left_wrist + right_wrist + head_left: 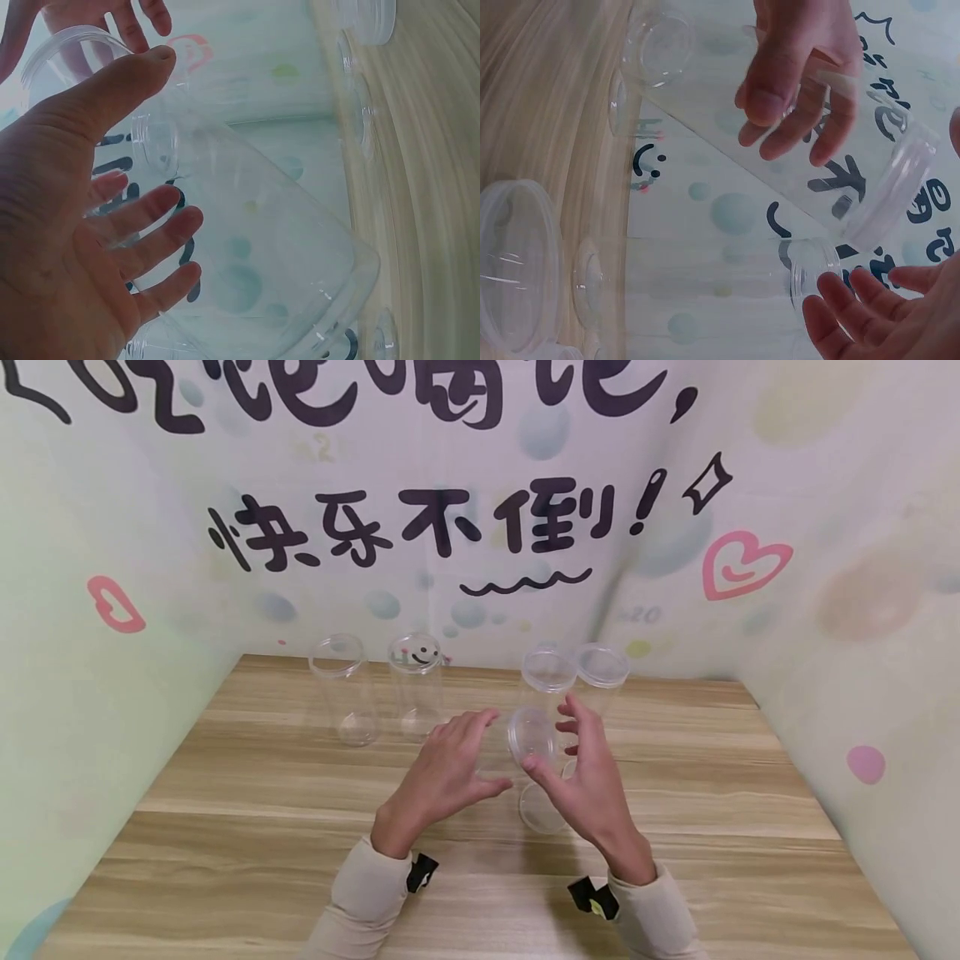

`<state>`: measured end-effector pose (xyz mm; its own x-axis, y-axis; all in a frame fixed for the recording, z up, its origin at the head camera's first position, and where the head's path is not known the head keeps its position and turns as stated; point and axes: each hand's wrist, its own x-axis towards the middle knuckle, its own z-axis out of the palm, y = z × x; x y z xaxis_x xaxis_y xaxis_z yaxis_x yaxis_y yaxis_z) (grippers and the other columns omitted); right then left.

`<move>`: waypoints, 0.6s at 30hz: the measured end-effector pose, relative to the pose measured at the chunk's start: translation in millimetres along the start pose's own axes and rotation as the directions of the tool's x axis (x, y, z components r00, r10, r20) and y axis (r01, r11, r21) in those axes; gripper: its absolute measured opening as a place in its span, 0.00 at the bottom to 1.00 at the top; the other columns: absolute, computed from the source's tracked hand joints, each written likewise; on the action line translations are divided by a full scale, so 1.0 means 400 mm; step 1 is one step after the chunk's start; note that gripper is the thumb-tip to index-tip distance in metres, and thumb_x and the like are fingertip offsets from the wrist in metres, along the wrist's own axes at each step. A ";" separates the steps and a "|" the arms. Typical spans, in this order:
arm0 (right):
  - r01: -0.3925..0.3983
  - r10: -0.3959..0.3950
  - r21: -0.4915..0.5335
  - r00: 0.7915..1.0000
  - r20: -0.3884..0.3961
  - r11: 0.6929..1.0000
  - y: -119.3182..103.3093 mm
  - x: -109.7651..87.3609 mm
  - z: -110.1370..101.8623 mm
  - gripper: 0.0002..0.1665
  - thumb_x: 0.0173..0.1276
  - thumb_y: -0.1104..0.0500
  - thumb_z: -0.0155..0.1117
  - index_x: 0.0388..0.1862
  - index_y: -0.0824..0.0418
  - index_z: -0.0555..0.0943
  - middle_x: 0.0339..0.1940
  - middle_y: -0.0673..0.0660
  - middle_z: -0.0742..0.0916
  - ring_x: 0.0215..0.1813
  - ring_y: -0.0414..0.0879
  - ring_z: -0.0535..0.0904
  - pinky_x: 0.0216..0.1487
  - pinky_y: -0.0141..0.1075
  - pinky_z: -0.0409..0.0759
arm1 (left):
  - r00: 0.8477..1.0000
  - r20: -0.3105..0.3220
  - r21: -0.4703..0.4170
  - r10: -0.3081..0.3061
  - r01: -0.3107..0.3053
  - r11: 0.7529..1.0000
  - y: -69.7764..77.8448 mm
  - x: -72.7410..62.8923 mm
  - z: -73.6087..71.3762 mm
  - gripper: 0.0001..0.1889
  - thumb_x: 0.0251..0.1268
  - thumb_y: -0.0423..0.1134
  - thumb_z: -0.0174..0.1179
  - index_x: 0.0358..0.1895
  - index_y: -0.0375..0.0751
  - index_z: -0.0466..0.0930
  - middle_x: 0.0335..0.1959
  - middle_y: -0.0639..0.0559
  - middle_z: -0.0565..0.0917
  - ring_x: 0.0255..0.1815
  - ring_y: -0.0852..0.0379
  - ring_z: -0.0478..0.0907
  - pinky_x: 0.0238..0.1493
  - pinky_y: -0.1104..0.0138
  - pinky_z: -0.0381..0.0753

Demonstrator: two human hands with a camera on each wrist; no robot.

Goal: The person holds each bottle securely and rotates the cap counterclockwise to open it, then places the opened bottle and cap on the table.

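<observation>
A clear plastic jar point(285, 217) is tilted in the air, its body between the thumb and fingers of my left hand point(442, 768). A clear lid point(534, 739) caps its end, on the side toward my right hand point(588, 781). My right hand is spread beside that lid; in the head view its thumb overlaps the lid's rim, and I cannot tell whether they touch. In the right wrist view its fingers point(870, 307) are apart from the lid. Below the hands, a clear round lid point(517, 266) lies on the table.
Two clear jars point(341, 693) point(416, 689) stand at the back left of the wooden table point(247, 860). Two more jars point(550, 670) point(603, 667), whose tops look lidded, stand at the back right. A printed cloth wall point(420, 602) rises behind them.
</observation>
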<state>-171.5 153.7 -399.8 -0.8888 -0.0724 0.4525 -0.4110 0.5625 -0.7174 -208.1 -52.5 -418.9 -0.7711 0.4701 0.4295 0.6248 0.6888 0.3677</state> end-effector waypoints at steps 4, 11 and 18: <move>-0.032 0.032 -0.040 0.999 -0.014 0.999 -0.004 -0.003 0.008 0.49 0.58 0.49 0.73 0.74 0.62 0.62 0.60 0.60 0.75 0.54 0.52 0.77 0.45 0.46 0.78 | 1.000 -0.002 -0.001 0.012 -0.012 1.000 0.004 0.000 0.002 0.47 0.45 0.54 0.78 0.68 0.39 0.66 0.60 0.45 0.78 0.61 0.47 0.76 0.58 0.49 0.75; -0.023 0.023 -0.105 1.000 0.000 0.994 -0.010 -0.006 0.010 0.41 0.55 0.47 0.76 0.64 0.62 0.72 0.55 0.57 0.78 0.48 0.49 0.77 0.37 0.43 0.79 | 0.999 0.005 0.010 0.049 -0.049 0.999 0.006 -0.004 0.004 0.46 0.47 0.55 0.77 0.68 0.38 0.66 0.61 0.44 0.77 0.63 0.48 0.75 0.58 0.49 0.75; 0.007 -0.001 -0.112 0.998 0.057 0.994 -0.010 -0.005 0.005 0.42 0.57 0.46 0.76 0.67 0.59 0.72 0.58 0.56 0.78 0.48 0.49 0.77 0.37 0.37 0.77 | 0.998 0.009 0.028 0.055 -0.055 0.998 -0.002 -0.007 0.003 0.46 0.47 0.55 0.77 0.68 0.39 0.66 0.61 0.45 0.77 0.63 0.48 0.75 0.58 0.50 0.75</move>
<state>-168.5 149.9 -398.9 -0.8986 -0.1192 0.4223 -0.3919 0.6508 -0.6503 -206.4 -53.8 -421.3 -0.7367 0.5121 0.4415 0.6626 0.6770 0.3204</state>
